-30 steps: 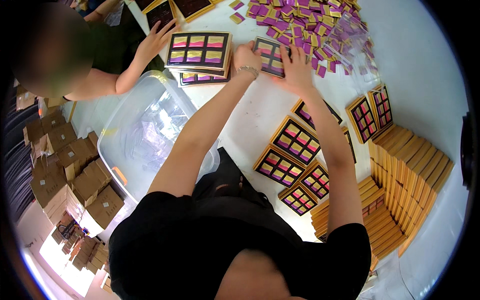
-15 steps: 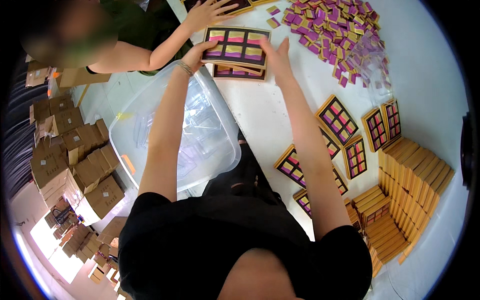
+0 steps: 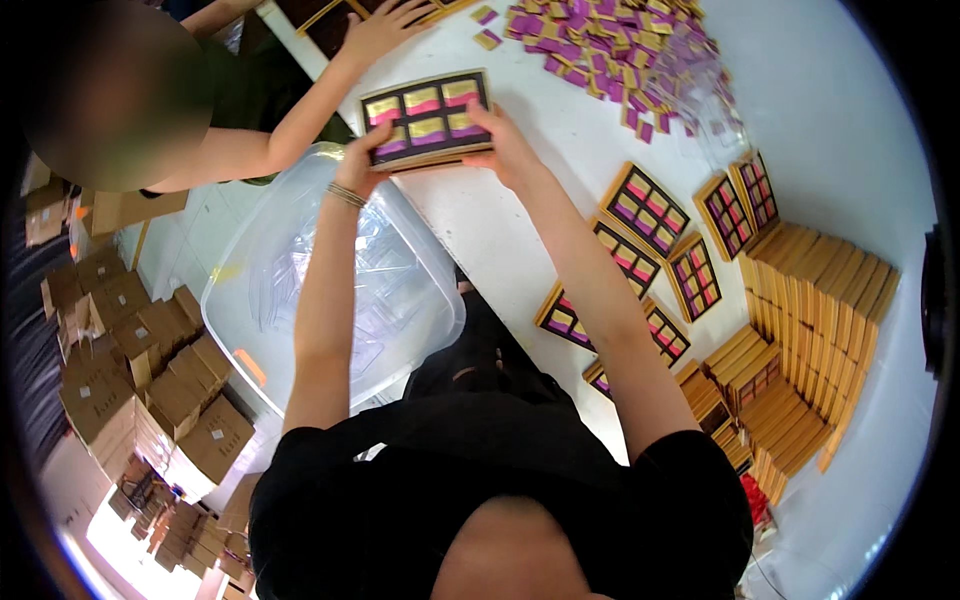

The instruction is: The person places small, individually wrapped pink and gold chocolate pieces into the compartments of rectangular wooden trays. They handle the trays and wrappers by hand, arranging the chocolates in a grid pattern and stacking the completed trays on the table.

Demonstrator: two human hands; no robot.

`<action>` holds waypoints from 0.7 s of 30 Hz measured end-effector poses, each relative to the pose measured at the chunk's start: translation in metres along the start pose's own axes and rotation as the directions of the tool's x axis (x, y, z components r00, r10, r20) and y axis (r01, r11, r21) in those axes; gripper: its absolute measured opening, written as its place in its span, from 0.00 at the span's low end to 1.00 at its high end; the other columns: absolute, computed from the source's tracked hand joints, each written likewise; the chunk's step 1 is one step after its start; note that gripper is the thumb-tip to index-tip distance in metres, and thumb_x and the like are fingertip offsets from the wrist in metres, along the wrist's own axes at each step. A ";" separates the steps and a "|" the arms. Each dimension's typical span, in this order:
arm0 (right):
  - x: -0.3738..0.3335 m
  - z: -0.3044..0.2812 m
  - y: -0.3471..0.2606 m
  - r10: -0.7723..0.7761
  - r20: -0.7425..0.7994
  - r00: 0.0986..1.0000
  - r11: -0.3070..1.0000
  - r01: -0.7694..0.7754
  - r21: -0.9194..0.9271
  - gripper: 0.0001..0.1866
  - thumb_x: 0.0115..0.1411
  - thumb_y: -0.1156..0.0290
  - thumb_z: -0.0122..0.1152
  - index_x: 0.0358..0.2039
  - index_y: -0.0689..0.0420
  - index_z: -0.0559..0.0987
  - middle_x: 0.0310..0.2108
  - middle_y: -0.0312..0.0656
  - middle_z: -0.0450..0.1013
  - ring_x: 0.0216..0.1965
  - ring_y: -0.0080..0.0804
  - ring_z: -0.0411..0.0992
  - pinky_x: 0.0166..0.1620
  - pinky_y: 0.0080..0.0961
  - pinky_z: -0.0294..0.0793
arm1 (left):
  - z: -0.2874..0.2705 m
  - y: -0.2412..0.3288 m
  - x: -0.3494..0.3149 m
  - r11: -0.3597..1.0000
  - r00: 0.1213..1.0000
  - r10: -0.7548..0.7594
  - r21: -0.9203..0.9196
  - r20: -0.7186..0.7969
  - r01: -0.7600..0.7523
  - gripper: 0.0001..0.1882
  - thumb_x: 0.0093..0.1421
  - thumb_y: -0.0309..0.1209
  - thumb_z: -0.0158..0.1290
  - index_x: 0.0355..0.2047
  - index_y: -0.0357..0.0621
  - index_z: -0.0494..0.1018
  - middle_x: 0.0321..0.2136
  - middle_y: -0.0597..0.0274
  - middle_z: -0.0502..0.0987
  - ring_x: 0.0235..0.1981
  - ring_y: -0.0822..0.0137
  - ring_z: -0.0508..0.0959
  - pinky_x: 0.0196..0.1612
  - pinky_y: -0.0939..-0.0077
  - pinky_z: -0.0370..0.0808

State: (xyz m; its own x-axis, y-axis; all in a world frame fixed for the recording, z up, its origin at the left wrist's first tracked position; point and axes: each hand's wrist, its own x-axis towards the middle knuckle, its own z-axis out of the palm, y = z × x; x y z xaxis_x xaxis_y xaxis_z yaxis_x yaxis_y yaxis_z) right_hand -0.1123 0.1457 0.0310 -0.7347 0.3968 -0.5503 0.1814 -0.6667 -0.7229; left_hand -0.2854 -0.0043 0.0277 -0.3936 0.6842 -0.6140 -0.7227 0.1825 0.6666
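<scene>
My left hand and my right hand grip a flat box from its two sides, thumbs on the top. The box has a gold rim and a dark insert with six cells, each holding a small gold, pink or purple wrapped piece. Another edge shows under its near side, so it seems stacked on at least one more box. Both hands are beyond the clear plastic tub, over the white table. My fingers under the box are mostly hidden.
Wrapped pieces lie in a large pile at the far right. Several filled boxes lie right of my forearm, near tall stacks of boxes. A co-worker's hand rests at the far left. Cardboard cartons stand on the left.
The top box, held above others before, now sits squarely with what is below it. Both hands have come closer around its sides. The whole view has shifted a little.
</scene>
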 end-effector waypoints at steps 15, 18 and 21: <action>0.019 -0.228 -0.152 -0.736 -0.620 0.271 0.307 -0.683 -0.663 0.59 0.46 0.41 0.66 0.68 0.56 0.46 0.70 0.48 0.36 0.67 0.60 0.44 0.62 0.61 0.50 | 0.091 0.005 -0.018 -0.316 0.161 0.909 0.887 0.385 -0.338 0.25 0.55 0.33 0.61 0.52 0.38 0.69 0.46 0.55 0.76 0.49 0.60 0.75 0.53 0.68 0.69; 0.004 -0.229 -0.161 -0.719 -0.625 0.303 0.260 -0.717 -0.647 0.59 0.44 0.40 0.67 0.67 0.58 0.49 0.69 0.51 0.42 0.65 0.59 0.48 0.62 0.59 0.53 | 0.179 -0.075 -0.021 -0.097 0.431 0.691 0.666 0.580 -0.740 0.25 0.54 0.27 0.61 0.52 0.40 0.70 0.44 0.55 0.78 0.46 0.61 0.77 0.49 0.67 0.73; -0.008 -0.264 -0.157 -0.914 -0.355 0.195 0.236 -0.456 -0.858 0.57 0.43 0.44 0.69 0.65 0.61 0.51 0.62 0.58 0.54 0.62 0.55 0.56 0.60 0.50 0.59 | 0.229 -0.150 0.033 0.313 0.834 0.389 0.795 0.391 -0.519 0.23 0.56 0.37 0.57 0.49 0.39 0.72 0.35 0.54 0.80 0.37 0.58 0.80 0.41 0.67 0.76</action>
State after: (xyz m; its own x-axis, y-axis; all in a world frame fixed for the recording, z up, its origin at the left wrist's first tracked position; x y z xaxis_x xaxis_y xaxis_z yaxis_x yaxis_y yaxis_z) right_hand 0.0378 0.4140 0.0385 -0.0768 0.9109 0.4055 0.9388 0.2031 -0.2783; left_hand -0.0601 0.1523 0.0041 -0.3871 0.9178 -0.0880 0.4296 0.2640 0.8636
